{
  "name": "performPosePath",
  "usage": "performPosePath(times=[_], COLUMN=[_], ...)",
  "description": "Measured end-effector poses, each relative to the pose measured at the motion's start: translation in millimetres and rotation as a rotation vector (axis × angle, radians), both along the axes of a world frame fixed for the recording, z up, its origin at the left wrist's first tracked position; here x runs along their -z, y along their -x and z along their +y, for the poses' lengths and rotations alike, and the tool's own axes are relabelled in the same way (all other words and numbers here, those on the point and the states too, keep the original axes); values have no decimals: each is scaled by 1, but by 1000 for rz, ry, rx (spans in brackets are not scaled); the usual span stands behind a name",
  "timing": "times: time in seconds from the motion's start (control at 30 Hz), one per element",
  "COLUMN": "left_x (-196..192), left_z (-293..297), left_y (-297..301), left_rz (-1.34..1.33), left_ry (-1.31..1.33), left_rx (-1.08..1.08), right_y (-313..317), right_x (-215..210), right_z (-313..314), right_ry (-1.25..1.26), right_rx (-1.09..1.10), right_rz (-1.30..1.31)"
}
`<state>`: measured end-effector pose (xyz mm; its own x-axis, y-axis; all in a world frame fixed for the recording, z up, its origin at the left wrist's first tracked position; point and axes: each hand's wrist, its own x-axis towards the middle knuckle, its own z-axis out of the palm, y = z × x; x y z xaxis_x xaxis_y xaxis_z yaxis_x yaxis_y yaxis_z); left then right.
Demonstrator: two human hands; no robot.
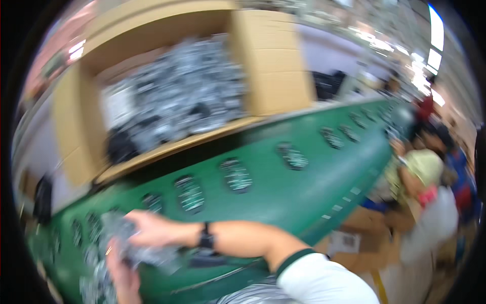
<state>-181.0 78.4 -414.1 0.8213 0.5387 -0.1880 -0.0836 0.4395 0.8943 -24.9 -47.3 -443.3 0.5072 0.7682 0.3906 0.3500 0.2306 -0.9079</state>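
Note:
A crumpled clear plastic bag with something greyish in it, too blurred to make out, is between my hands over the green conveyor belt. My right hand reaches in from the right, a dark watch on its wrist, its fingers closed on the bag's upper side. Lower down, my left hand grips the bag's near side, a ring on one finger. More clear plastic packets lie by my left hand. A dark flat thing shows below my right wrist.
Dark oval pieces with green and silver patterning lie spaced along the green belt. Beyond it stands an open cardboard box full of grey bagged items. At right, people, one in a yellowish head covering, sit beside cardboard.

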Motion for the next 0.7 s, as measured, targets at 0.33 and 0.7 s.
performPosePath(times=[0.33,0.7], left_x=[-34,-21], left_z=[-35,0], left_y=[-4,10], left_rz=[-175,164], left_ry=[-829,-1061], left_rx=[-136,-139], right_y=[1,-3], right_x=[-25,-60], right_z=[-2,-42], right_ry=[-19,-14], right_rx=[-5,-15], right_rz=[498,226])
